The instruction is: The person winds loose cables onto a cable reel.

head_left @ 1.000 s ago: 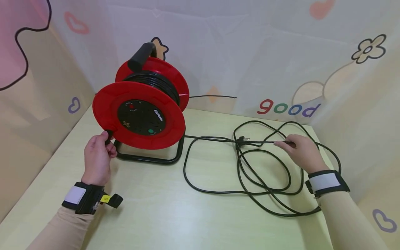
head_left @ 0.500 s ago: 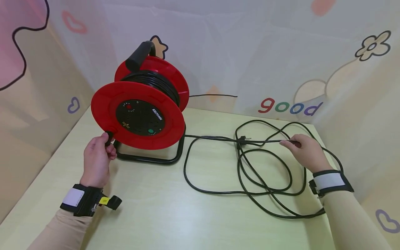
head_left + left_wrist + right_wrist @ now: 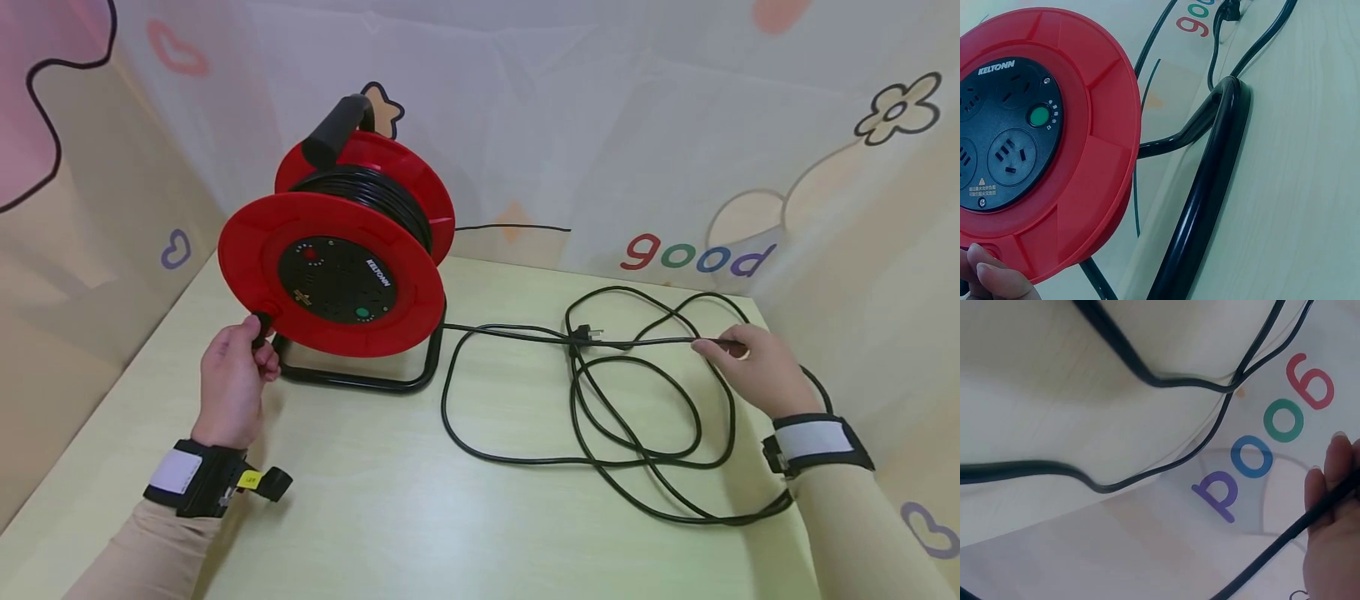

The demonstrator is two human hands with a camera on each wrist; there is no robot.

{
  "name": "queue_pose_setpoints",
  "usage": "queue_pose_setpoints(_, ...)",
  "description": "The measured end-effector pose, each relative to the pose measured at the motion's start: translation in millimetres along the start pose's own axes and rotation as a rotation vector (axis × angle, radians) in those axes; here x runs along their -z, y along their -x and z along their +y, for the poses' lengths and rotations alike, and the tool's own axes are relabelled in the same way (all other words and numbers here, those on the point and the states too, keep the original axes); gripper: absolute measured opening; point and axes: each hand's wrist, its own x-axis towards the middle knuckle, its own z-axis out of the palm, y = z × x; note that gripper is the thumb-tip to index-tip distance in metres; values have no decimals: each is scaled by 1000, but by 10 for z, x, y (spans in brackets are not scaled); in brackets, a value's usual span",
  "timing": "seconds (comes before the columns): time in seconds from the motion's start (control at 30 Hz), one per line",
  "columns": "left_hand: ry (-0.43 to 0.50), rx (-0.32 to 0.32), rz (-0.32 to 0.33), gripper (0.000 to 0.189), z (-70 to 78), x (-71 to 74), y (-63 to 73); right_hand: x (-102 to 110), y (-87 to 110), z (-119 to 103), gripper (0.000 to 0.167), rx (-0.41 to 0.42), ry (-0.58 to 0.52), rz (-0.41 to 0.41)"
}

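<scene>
A red cable reel (image 3: 408,312) with black cable wound between its discs stands on a black tube frame (image 3: 360,383), at left in the head view. By its lower left rim, my left hand (image 3: 236,379) grips the small black crank knob (image 3: 261,331), mostly covered by the fingers. From the reel a black cable (image 3: 517,336) runs right along the table. My right hand (image 3: 768,371) pinches this cable between thumb and fingers, over the right side of the loops. In the right wrist view the cable (image 3: 1266,553) crosses the right hand's fingers (image 3: 1315,494).
Loose cable loops (image 3: 637,442) lie on the right half of the pale table (image 3: 375,500). Among them sits a black plug (image 3: 581,335) with metal pins. Printed cloth walls (image 3: 510,100) close off the back and both sides. The reel's carrying handle (image 3: 333,137) points up.
My right hand has moved to the right along the line of the cable, still pinching it. My left hand and the reel have stayed in place.
</scene>
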Motion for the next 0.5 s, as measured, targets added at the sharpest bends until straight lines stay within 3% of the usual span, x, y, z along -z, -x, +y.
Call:
queue_pose_setpoints(0.23,-3,4,-25,33,-3,15,6,94,79,59,50,-42,-29,-24)
queue_pose_setpoints(0.5,-25,2,-58,37,-19,34,13,-2,94,79,47,-34,-23,-20)
